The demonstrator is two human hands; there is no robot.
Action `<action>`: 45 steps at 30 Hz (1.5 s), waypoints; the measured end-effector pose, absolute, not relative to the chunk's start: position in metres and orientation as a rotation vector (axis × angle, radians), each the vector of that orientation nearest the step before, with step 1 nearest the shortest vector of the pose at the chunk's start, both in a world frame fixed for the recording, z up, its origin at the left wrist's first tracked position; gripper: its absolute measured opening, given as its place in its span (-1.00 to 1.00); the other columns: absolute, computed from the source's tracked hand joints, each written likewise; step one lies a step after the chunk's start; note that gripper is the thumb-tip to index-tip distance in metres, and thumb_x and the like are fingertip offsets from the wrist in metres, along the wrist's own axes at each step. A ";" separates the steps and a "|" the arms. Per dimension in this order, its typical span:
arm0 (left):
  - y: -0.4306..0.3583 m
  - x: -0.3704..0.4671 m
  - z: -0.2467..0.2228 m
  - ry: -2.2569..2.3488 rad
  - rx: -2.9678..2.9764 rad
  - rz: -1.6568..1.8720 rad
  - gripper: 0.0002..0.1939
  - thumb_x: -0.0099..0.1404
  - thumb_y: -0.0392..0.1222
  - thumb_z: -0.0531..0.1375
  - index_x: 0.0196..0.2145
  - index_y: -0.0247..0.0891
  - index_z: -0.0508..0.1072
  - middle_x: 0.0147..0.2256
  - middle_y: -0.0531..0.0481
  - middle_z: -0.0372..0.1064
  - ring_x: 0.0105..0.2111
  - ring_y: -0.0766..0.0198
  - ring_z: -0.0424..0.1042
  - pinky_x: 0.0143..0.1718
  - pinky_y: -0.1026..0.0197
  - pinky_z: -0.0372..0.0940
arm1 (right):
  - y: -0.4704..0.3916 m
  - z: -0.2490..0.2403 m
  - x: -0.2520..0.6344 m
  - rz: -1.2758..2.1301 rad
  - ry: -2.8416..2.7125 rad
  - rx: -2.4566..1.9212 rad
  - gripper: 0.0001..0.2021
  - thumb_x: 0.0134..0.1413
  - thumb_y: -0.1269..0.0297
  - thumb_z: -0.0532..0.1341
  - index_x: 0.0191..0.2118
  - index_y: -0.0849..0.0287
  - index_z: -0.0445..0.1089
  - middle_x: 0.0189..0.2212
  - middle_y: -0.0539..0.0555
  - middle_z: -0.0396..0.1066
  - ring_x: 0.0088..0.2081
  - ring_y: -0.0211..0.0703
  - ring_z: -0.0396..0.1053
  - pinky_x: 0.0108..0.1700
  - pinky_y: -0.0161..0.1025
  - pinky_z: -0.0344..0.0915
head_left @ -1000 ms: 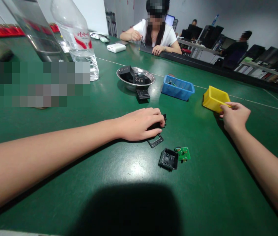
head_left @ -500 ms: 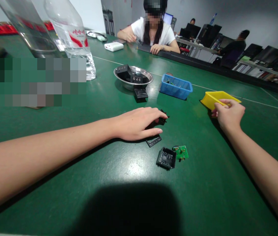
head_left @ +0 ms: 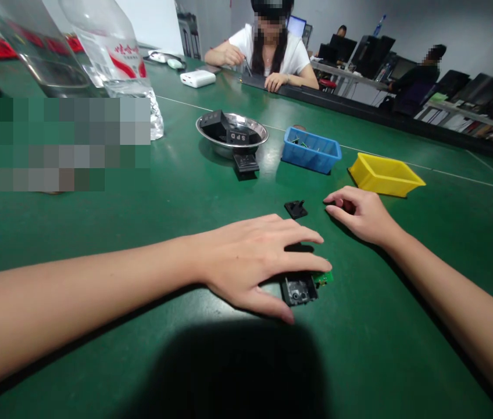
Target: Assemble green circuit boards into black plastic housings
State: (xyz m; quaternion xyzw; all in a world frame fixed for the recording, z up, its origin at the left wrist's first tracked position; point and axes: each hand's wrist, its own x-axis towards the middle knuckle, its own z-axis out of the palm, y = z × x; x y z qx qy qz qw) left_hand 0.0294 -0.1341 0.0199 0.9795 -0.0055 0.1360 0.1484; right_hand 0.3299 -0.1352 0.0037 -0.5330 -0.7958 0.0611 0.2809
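Observation:
My left hand [head_left: 264, 265] is spread with its fingers apart above a small open black plastic housing [head_left: 300, 291]. Its index finger covers part of a green circuit board [head_left: 324, 277] beside that housing. Whether the fingers touch either one, I cannot tell. Past the left fingertips lies a flat black plastic piece with a short post [head_left: 296, 209]. My right hand [head_left: 362, 215] rests at table height to the right of that piece, loosely curled, with a gap between thumb and index finger and nothing visible in it.
A steel bowl [head_left: 205, 139] holds black housings; another black part [head_left: 246, 163] leans by its rim. Beyond my hands stand a blue bin [head_left: 310, 160] with small parts and a yellow bin [head_left: 381, 181]. A water bottle [head_left: 120, 64] stands left. Across the table sits a person [head_left: 268, 52].
My right hand has left the yellow bin and moved left and nearer. My left hand has come off the black piece, shifted toward me and spread over the housing and board.

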 end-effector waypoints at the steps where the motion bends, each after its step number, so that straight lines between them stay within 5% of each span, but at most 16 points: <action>1: -0.138 0.031 0.020 -0.017 2.805 0.360 -0.35 0.39 0.20 0.25 0.30 -0.15 0.33 0.31 -0.32 0.27 0.21 -0.14 0.37 0.20 -0.09 0.26 | -0.138 0.005 0.325 0.199 -2.139 -1.420 -0.80 0.14 0.17 0.28 -0.27 0.17 0.57 -0.50 0.00 0.39 -0.51 -0.22 0.24 -0.36 -0.22 0.19; 7: -0.137 0.032 0.019 0.068 2.740 0.349 -0.59 0.46 -0.06 0.19 0.21 -0.16 0.38 0.15 -0.18 0.45 0.10 0.02 0.46 0.12 0.02 0.31 | -0.158 0.008 0.302 0.656 -1.973 -1.252 -0.63 0.34 -0.03 0.17 -0.20 0.18 0.54 -0.49 0.02 0.46 -0.44 -0.17 0.36 -0.34 -0.24 0.24; 14: -0.123 0.029 0.013 0.210 2.737 0.497 -0.83 0.46 -0.23 0.16 -0.02 -0.23 0.45 -0.11 -0.12 0.55 -0.13 0.15 0.50 -0.07 0.14 0.34 | -0.177 0.012 0.288 0.818 -2.186 -1.049 -0.57 0.32 -0.15 0.18 -0.23 0.17 0.48 -0.60 -0.09 0.31 -0.58 -0.29 0.20 -0.47 -0.29 0.09; 22: -0.091 0.024 0.011 0.584 2.716 0.551 -0.66 0.38 -0.08 0.25 0.04 -0.27 0.39 -0.06 -0.15 0.50 -0.07 0.08 0.49 -0.02 0.10 0.33 | -0.183 0.019 0.268 0.426 -2.486 -1.073 -0.77 0.15 0.13 0.35 -0.15 0.14 0.46 -0.65 -0.17 0.27 -0.57 -0.28 0.22 -0.35 -0.29 0.13; 31: -0.088 0.021 0.016 0.676 2.812 0.489 -0.51 0.10 -0.30 0.16 0.03 -0.26 0.38 -0.09 -0.14 0.48 -0.09 0.03 0.48 0.01 0.03 0.36 | -0.170 0.008 0.273 0.274 -2.277 -1.427 -0.77 0.17 0.18 0.27 -0.10 0.14 0.48 -0.63 -0.12 0.32 -0.59 -0.25 0.23 -0.40 -0.29 0.09; 45: -0.087 0.019 0.016 0.468 2.752 0.709 -0.62 0.36 -0.08 0.30 0.06 -0.30 0.44 -0.05 -0.17 0.52 -0.06 0.14 0.52 0.01 0.15 0.39 | -0.159 0.004 0.282 0.265 -2.086 -1.572 -0.66 0.13 0.30 0.25 0.04 0.17 0.45 -0.59 -0.10 0.34 -0.58 -0.20 0.25 -0.37 -0.26 0.10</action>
